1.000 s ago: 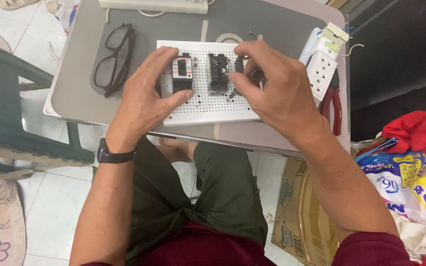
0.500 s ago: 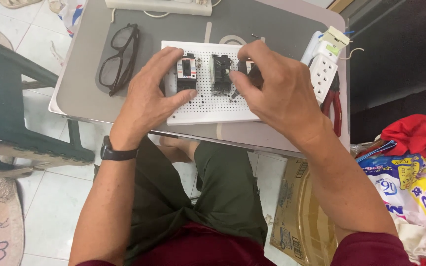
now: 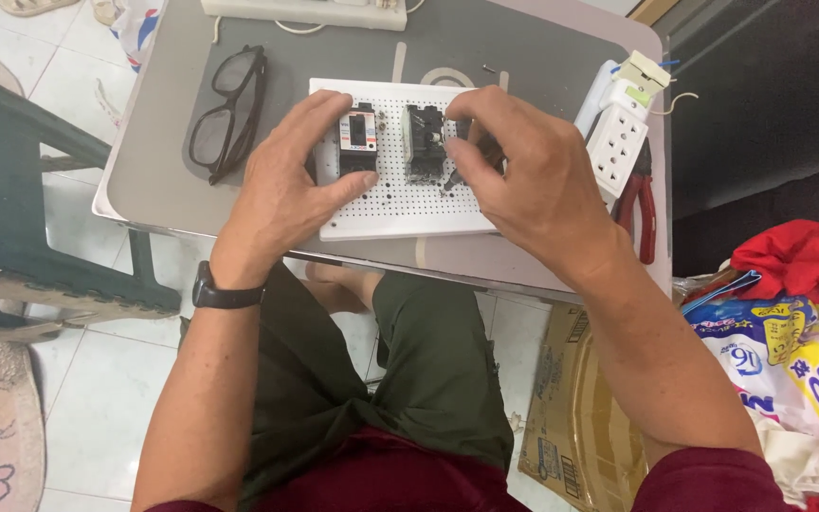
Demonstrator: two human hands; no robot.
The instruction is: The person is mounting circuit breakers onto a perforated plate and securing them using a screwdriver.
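Change: both hands are a bit lower on the white board than before, so more of the top of the two black parts shows. The things on the tabletop have stayed put.
Glasses [image 3: 227, 112]: black, lying folded near the left edge of the tabletop [image 3: 163, 180], well apart from the board.
Left hand [image 3: 286, 185]: it rests on the left side of the white board [image 3: 400, 204]. The thumb presses the board under the first black switch box [image 3: 358, 138] and the fingers curl by its left side. It is holding the board down, not closed in a fist.
White board: flat, full of little holes, in the middle of the tabletop, close to the front edge.
Second black box [image 3: 423, 142]: stands on the board just right of the first one.
Right hand [image 3: 523, 180]: the fingers are pinched on a small dark part [image 3: 471, 142] just beside the second black box. I cannot tell what the part is.
White socket block [image 3: 616, 142]: near the right edge of the tabletop.
Red pliers [image 3: 639, 199]: lie by the right edge, just beside the socket block.
Power strip [image 3: 305, 11]: white, along the back edge.
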